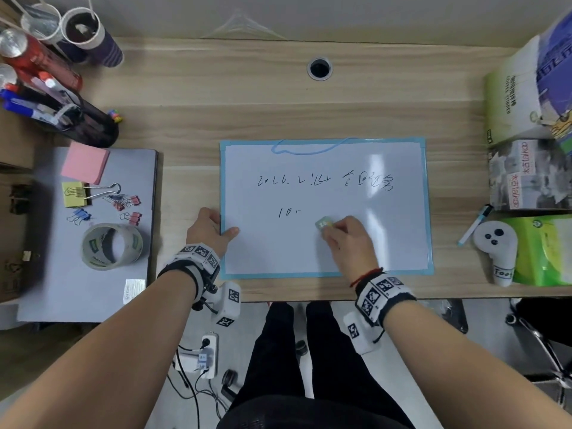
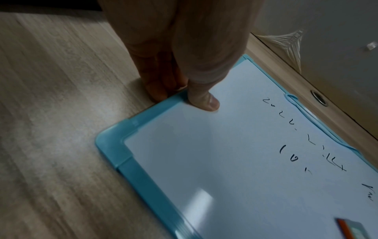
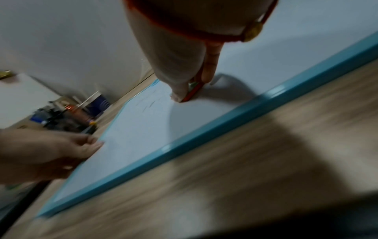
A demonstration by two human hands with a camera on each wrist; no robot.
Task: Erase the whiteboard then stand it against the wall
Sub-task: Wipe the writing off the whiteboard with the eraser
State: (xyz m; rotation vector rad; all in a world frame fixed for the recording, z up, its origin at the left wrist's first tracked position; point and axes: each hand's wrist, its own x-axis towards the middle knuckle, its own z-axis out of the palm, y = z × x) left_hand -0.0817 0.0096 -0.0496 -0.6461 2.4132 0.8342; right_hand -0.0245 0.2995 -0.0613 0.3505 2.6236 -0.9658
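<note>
A blue-framed whiteboard (image 1: 387, 243) lies flat on the wooden desk, with black writing across its upper half and a short mark "10" lower left. My left hand (image 1: 210, 232) pinches the board's left edge (image 2: 155, 105), thumb on the white surface and fingers at the frame's outer side. My right hand (image 1: 346, 239) holds a small green-and-orange eraser (image 1: 324, 225) pressed on the board just right of the "10" mark. In the right wrist view the eraser (image 3: 192, 93) shows as a thin orange edge between thumb and fingers on the whiteboard (image 3: 143, 129).
The wall (image 1: 340, 13) runs along the desk's far edge, behind a cable hole (image 1: 319, 68). A closed laptop (image 1: 62, 274) with clips, sticky notes and tape lies left, pen cups (image 1: 77, 119) beyond. Boxes (image 1: 526, 119), a marker (image 1: 475, 224) and a white controller (image 1: 498, 252) stand right.
</note>
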